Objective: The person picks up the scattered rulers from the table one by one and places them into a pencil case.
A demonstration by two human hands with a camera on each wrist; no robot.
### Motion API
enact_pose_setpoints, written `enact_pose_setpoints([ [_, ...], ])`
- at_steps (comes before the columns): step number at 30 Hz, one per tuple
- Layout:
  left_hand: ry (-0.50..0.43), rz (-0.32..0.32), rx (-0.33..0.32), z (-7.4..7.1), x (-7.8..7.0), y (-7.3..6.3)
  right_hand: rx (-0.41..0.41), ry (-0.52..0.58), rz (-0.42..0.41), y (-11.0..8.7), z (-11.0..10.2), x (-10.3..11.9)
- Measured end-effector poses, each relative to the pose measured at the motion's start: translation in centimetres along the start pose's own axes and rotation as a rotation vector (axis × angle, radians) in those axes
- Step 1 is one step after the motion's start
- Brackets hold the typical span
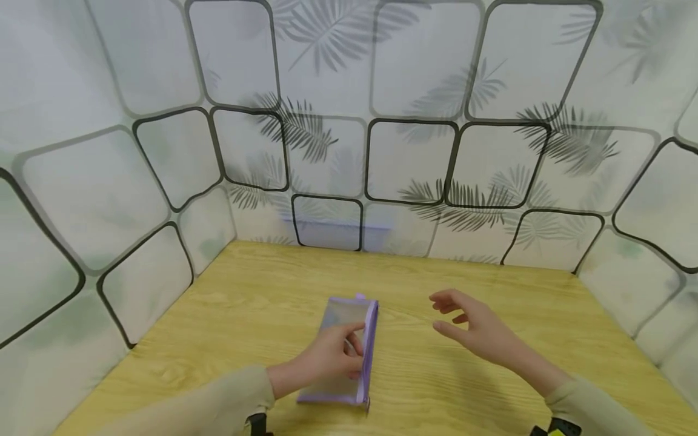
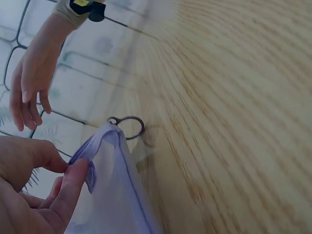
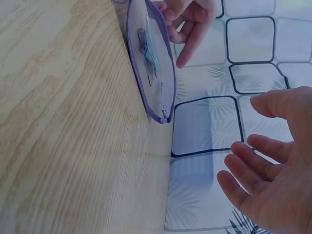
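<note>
A translucent zip pouch [image 1: 343, 312] with purple edging lies on the table in the head view, its zipper side facing right. My left hand [image 1: 327, 357] pinches the purple rim of its opening between thumb and fingers. In the left wrist view a dark ring [image 2: 141, 127] hangs at the pouch's near corner. Through the gaping mouth, the right wrist view shows small teal and dark items [image 3: 147, 52] inside. To the right of the pouch, my right hand [image 1: 477, 327] hovers over the table with fingers loosely bent and nothing in them.
The pouch rests on a yellow wood-grain table [image 1: 262, 284]. Pale fabric walls [image 1: 414, 157] with dark rounded squares and palm leaves rise at the back and both sides. Each sleeve has a dark wrist device [image 1: 564, 426] near its cuff.
</note>
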State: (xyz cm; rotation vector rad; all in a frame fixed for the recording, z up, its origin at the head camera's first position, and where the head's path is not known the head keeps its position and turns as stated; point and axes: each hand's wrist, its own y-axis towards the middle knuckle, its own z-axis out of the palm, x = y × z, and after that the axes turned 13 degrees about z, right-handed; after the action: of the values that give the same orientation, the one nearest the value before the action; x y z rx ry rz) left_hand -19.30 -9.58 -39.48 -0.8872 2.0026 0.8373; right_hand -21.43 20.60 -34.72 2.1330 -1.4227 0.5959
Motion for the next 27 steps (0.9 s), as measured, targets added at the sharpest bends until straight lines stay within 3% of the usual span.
enact_pose_setpoints([
  [7,0.063,0.04,0.079,0.0,0.3,0.2,0.034,0.02,0.04,-1.0,-0.7,-0.3],
  [15,0.254,0.134,0.123,0.2,0.8,0.4,0.06,0.003,0.042,-1.4,-0.7,-0.4],
  [22,0.369,0.19,0.208,-0.1,0.8,0.1,0.06,-0.071,0.031,-2.0,-0.3,-0.5],
  [27,0.447,0.173,0.227,-1.0,1.0,-0.6,0.012,-0.166,-0.027,-2.6,0.1,-0.2],
])
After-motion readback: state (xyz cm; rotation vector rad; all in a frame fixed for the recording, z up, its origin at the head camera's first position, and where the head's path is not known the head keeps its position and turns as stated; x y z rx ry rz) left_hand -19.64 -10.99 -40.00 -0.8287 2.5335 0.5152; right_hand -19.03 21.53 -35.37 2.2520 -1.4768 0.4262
